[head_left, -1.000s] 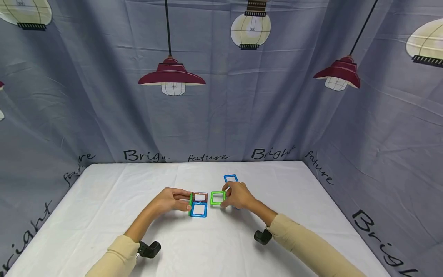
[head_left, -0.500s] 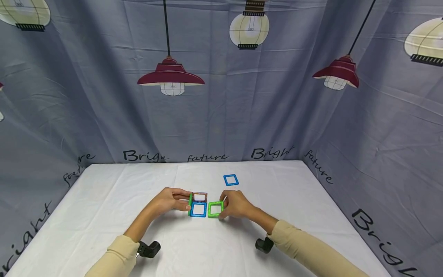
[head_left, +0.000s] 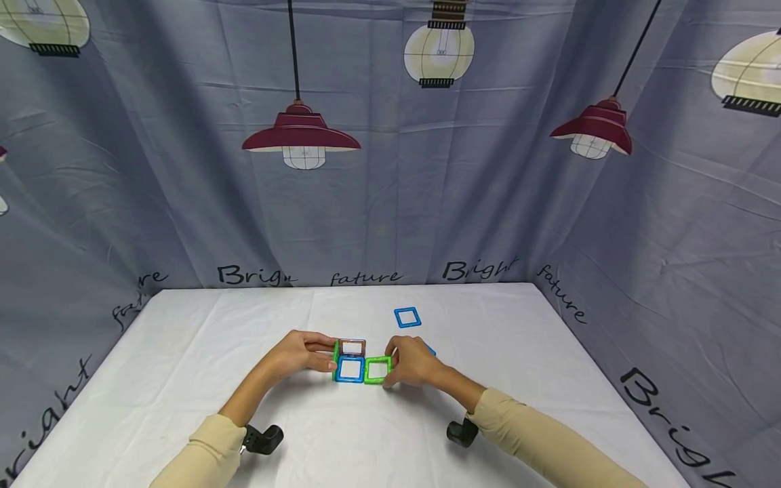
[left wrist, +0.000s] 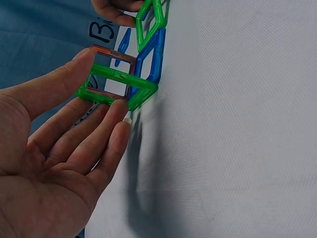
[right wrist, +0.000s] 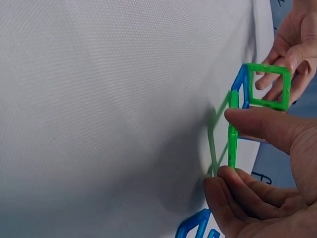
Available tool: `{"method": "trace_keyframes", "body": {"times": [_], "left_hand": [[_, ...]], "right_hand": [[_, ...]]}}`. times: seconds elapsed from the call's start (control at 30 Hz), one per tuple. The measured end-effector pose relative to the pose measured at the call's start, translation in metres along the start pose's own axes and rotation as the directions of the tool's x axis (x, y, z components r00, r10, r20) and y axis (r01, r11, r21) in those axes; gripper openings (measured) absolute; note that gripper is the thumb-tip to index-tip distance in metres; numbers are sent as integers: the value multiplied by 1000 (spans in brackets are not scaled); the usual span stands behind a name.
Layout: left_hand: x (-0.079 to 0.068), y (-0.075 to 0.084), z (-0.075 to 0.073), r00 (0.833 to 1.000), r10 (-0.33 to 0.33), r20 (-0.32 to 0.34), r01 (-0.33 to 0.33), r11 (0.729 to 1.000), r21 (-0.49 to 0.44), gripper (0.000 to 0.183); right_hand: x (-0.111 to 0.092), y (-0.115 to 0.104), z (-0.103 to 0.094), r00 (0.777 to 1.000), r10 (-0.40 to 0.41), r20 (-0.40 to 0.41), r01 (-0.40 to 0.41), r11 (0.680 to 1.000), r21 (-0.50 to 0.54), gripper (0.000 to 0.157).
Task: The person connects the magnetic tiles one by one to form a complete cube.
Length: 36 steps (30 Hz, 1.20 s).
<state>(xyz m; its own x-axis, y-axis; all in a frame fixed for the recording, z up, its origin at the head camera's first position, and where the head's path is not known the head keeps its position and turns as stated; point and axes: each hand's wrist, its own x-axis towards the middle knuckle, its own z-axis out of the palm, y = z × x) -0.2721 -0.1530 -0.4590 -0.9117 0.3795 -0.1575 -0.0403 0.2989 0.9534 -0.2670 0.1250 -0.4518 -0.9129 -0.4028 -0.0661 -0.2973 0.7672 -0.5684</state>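
My left hand [head_left: 302, 351] holds a green square magnetic tile [left wrist: 119, 76] between thumb and fingers; this tile stands on edge. Joined to it are a reddish-brown tile [head_left: 352, 340], upright at the back, and a blue tile [head_left: 350, 380] in front. Between thumb and fingertips, my right hand [head_left: 415, 362] pinches a second green tile [right wrist: 233, 134]. Its left edge meets the blue tile's right edge in the head view. In the right wrist view this tile appears edge-on, with its shadow on the cloth beside it.
A loose blue tile [head_left: 410, 325] lies farther back on the white cloth [head_left: 244, 312]. Part of another blue piece [head_left: 432, 350] shows behind the right hand, mostly hidden. A grey printed curtain [head_left: 390, 224] hangs along the table's back edge and sides.
My right hand has brought its green tile toward me and then left, from beside the brown tile to the blue tile's edge. My left hand has stayed in place.
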Motion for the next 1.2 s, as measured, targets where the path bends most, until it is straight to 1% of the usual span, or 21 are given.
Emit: {"method": "trace_keyframes", "body": {"times": [0.5, 0.73, 0.87, 1.0, 1.2], "left_hand": [[1, 0, 1, 1000, -7, -12, 8, 1000, 6, 57], [-1, 1, 2, 1000, -5, -9, 5, 1000, 6, 58], [-1, 1, 2, 1000, -3, -9, 3, 1000, 3, 58], [-1, 0, 3, 1000, -2, -19, 3, 1000, 15, 57], [-2, 2, 5, 999, 10, -41, -7, 998, 55, 53]], "right_hand": [[1, 0, 0, 1000, 24, -2, -24, 1000, 0, 51], [1, -2, 1, 999, 49, 2, -48, 999, -10, 51], [1, -5, -3, 999, 37, 16, -37, 999, -17, 53], [1, -9, -10, 999, 14, 31, -14, 1000, 11, 53], [4, -15, -16, 999, 20, 42, -23, 998, 66, 51]]}}
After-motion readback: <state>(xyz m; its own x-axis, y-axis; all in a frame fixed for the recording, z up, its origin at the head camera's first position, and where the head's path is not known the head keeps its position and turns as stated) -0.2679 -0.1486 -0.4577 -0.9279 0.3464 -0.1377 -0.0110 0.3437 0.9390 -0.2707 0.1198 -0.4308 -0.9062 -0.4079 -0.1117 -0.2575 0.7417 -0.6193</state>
